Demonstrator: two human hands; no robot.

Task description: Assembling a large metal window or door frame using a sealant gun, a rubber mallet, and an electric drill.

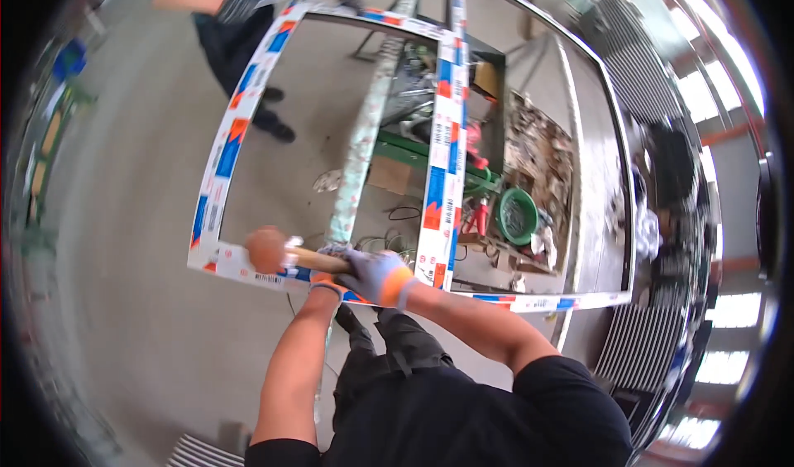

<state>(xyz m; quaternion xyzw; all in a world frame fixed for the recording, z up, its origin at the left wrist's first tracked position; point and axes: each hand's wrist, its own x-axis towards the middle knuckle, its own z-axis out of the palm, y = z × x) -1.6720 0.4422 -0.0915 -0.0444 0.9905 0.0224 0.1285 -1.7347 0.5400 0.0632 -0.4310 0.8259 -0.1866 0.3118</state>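
Observation:
My right hand (pixel 376 274), in a grey glove with an orange cuff, is closed around the wooden handle of a mallet (pixel 266 250). The mallet's reddish-brown head points left, above the near-left corner of a rectangular frame (pixel 217 169) wrapped in white, blue and orange film. My left hand (pixel 327 282), also gloved, is at the frame's near edge, beneath the mallet handle. The handle and my right hand hide most of its fingers. Across the frame, a co-worker's dark-gloved hands (pixel 237 8) are near the far-left corner, one with a pale, thin object.
A second film-wrapped frame (pixel 546 303) adjoins on the right. A worn pale-green support bar (pixel 361 148) runs below the near frame. Below the frames are a green bowl of small metal parts (pixel 517 216), a debris-filled tray (pixel 542 140) and loose cables (pixel 389 242).

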